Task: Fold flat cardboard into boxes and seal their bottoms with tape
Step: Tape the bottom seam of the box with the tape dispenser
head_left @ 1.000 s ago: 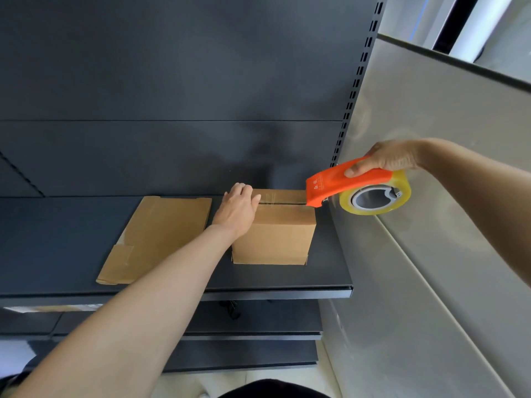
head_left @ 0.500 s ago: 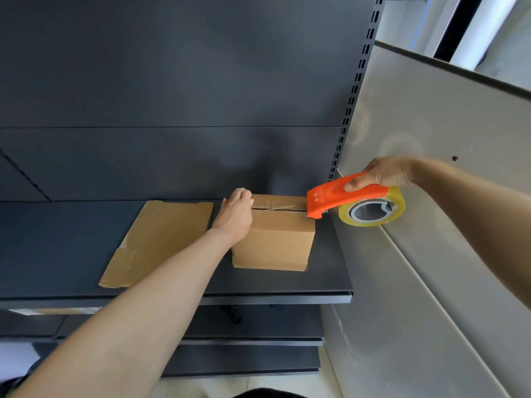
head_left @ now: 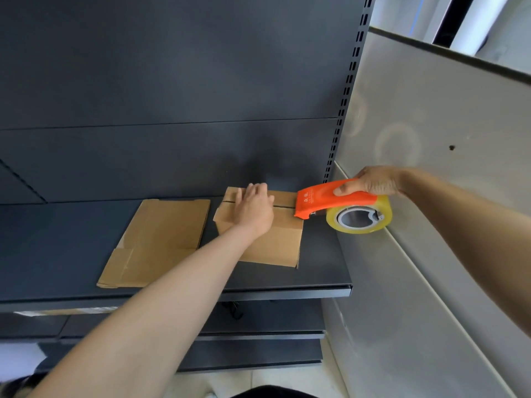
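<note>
A folded brown cardboard box (head_left: 273, 245) stands on the dark shelf (head_left: 57, 254), its closed flaps facing up with a seam across the top. My left hand (head_left: 253, 209) lies flat on the flaps, fingers straight, pressing them down. My right hand (head_left: 370, 185) grips an orange tape dispenser (head_left: 324, 199) carrying a yellowish roll of clear tape (head_left: 359, 216). The dispenser's front end touches the box's right top edge at the seam.
A flat, unfolded cardboard sheet (head_left: 161, 239) lies on the shelf left of the box. A grey wall panel (head_left: 431, 139) rises close on the right. A perforated upright (head_left: 344, 96) marks the shelf's right end. Lower shelves (head_left: 258, 334) sit below.
My left hand has slid further onto the box top and flattened. The box has turned slightly. The dispenser has come down to the box's right top edge.
</note>
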Demonstrator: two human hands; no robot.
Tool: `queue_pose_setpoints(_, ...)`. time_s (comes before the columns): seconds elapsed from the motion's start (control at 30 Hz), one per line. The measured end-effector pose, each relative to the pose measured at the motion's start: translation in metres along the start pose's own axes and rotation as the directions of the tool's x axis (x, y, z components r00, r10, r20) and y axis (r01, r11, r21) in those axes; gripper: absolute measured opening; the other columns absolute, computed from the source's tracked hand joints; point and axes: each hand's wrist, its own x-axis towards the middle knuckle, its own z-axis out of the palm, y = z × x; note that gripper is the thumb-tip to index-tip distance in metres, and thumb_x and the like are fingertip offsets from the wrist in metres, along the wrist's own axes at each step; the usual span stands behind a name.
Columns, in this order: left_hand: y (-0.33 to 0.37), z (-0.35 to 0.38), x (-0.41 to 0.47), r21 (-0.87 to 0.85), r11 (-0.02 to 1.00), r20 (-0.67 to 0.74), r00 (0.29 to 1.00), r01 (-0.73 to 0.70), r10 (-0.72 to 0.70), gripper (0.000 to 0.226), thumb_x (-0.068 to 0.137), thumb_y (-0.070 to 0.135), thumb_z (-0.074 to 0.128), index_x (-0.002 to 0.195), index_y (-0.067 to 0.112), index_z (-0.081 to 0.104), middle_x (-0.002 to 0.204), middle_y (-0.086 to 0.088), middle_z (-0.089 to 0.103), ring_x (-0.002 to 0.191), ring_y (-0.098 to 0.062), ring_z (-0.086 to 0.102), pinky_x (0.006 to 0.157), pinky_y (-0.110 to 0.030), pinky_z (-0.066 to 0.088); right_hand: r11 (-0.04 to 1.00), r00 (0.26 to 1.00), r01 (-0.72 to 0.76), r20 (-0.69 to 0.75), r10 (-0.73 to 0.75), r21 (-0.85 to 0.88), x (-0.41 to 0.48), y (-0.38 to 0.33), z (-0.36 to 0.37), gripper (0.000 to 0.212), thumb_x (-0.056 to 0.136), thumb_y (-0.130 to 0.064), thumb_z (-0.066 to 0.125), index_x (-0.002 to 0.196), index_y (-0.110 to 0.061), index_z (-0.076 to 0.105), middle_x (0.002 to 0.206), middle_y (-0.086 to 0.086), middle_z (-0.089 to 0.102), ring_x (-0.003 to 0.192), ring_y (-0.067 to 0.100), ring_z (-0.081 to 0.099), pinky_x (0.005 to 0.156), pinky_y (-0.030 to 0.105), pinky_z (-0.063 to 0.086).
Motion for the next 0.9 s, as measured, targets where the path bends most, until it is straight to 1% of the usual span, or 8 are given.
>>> queue_pose_setpoints(0.07, 0.013, 0.008, 0.005, 0.044, 0.999, 0.099, 0.995, -0.026, 0.021, 0.049, 0.104, 0.032, 0.021, 0.150, 0.014, 0.022, 0.158, -0.003, 0.020, 0.148, -0.020, 0.007, 0.119, -0.041, -0.002, 1.000, 1.000, -0.002, 0.000, 0.002, -0.004, 0.001, 0.000, 0.004, 0.059, 0.070, -0.067, 0.064, 0.096, -0.015, 0.070, 0.093, 0.005, 0.073, 0.086, 0.024, 0.069, 0.094, 0.039, 0.049)
queue_pose_setpoints(0.17, 0.008, 0.011, 0.013, 0.126, 0.988, 0.201, 0.978, -0.084, 0.057, 0.052, 0.103, 0.037, 0.011, 0.152, 0.021, 0.014, 0.160, 0.002, 0.011, 0.148, -0.018, -0.001, 0.119, -0.041, -0.006, 1.000, 1.000, 0.002, 0.005, -0.002, 0.005, 0.000, 0.004, 0.010, 0.073, 0.059, -0.077, 0.064, 0.098, -0.016, 0.070, 0.095, 0.004, 0.073, 0.087, 0.023, 0.069, 0.095, 0.040, 0.049)
queue_pose_setpoints(0.3, -0.001, 0.011, 0.017, 0.167, 0.983, 0.237, 0.971, -0.077, 0.036, 0.056, 0.102, 0.042, 0.008, 0.153, 0.020, 0.010, 0.161, 0.002, 0.009, 0.148, -0.017, -0.002, 0.119, -0.039, -0.006, 0.996, 0.999, 0.031, 0.026, -0.033, 0.085, 0.000, 0.015, 0.016, 0.103, 0.026, -0.091, 0.062, 0.099, -0.018, 0.071, 0.093, 0.002, 0.075, 0.087, 0.023, 0.070, 0.093, 0.040, 0.050)
queue_pose_setpoints(0.43, -0.004, 0.008, 0.017, 0.174, 0.981, 0.232, 0.972, -0.088, 0.046, 0.056, 0.102, 0.043, 0.008, 0.153, 0.019, 0.011, 0.161, 0.001, 0.009, 0.148, -0.016, -0.002, 0.119, -0.038, -0.007, 0.988, 0.998, 0.040, 0.034, -0.046, 0.151, -0.005, 0.027, 0.017, 0.112, 0.015, -0.088, 0.067, 0.099, -0.014, 0.071, 0.086, 0.001, 0.076, 0.082, 0.021, 0.072, 0.083, 0.033, 0.053)
queue_pose_setpoints(0.53, -0.008, 0.007, 0.017, 0.174, 0.980, 0.236, 0.970, -0.098, 0.056, 0.056, 0.102, 0.042, 0.007, 0.153, 0.019, 0.010, 0.161, 0.001, 0.008, 0.148, -0.016, -0.003, 0.119, -0.039, -0.007, 0.990, 1.000, -0.007, 0.010, 0.006, 0.140, -0.016, 0.040, 0.009, 0.102, 0.022, -0.081, 0.074, 0.097, -0.012, 0.070, 0.086, 0.004, 0.076, 0.084, 0.024, 0.071, 0.083, 0.034, 0.052)
queue_pose_setpoints(0.63, -0.008, 0.007, 0.017, 0.184, 0.977, 0.231, 0.971, -0.110, 0.066, 0.056, 0.102, 0.042, 0.006, 0.153, 0.019, 0.010, 0.161, 0.000, 0.008, 0.148, -0.017, -0.003, 0.119, -0.039, -0.007, 0.994, 0.996, -0.055, -0.061, 0.061, 0.096, -0.025, 0.056, 0.002, 0.088, 0.032, -0.074, 0.076, 0.095, -0.013, 0.072, 0.087, 0.006, 0.075, 0.083, 0.025, 0.071, 0.089, 0.038, 0.052)
queue_pose_setpoints(0.77, -0.008, 0.007, 0.017, 0.189, 0.976, 0.237, 0.969, -0.110, 0.064, 0.056, 0.102, 0.043, 0.006, 0.153, 0.019, 0.009, 0.161, 0.000, 0.007, 0.148, -0.017, -0.003, 0.119, -0.039, -0.007, 0.995, 0.993, -0.088, -0.070, 0.090, 0.039, -0.027, 0.056, 0.006, 0.050, 0.067, -0.060, 0.072, 0.090, -0.015, 0.072, 0.088, 0.005, 0.073, 0.082, 0.023, 0.068, 0.089, 0.036, 0.050)
queue_pose_setpoints(0.9, -0.008, 0.007, 0.016, 0.195, 0.974, 0.228, 0.971, -0.118, 0.072, 0.056, 0.102, 0.042, 0.006, 0.153, 0.019, 0.009, 0.161, 0.000, 0.007, 0.148, -0.017, -0.003, 0.119, -0.039, -0.006, 0.989, 0.990, -0.131, -0.070, 0.126, -0.064, -0.023, 0.050, 0.013, 0.055, 0.067, -0.068, 0.067, 0.089, -0.019, 0.071, 0.089, 0.003, 0.071, 0.082, 0.022, 0.066, 0.090, 0.037, 0.049)
